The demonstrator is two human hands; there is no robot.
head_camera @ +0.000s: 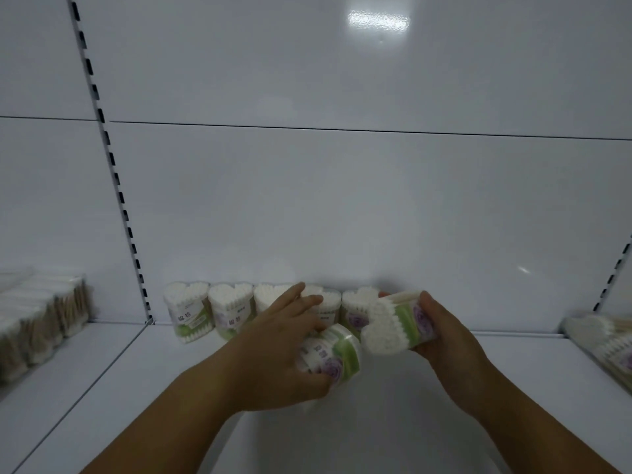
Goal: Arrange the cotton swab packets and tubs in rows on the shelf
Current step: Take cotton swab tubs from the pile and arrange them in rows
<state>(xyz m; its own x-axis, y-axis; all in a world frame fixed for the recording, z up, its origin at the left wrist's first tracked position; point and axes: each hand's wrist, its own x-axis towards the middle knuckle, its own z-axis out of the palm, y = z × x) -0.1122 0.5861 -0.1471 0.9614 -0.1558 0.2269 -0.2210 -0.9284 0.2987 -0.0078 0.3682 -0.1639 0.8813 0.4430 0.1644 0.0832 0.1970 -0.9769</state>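
Lined up against the back of the white metal shelf (478, 388): a row of five clear heart-shaped plastic tubs (232, 307) of white cotton swabs. Gripped in the left hand (284, 340), a sixth tub (333, 354), green-and-purple-labelled, on its side before the row; clasped in the right hand (441, 336), a seventh tub (393, 325), tilted, by the row's right end. Left to place, seemingly: both held tubs and the swab packets (41, 319) heaped alongside.

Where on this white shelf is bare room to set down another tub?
The white shelf is bare between the row of clear heart-shaped swab tubs and the clear swab packets at right. The row's right end is crowded.
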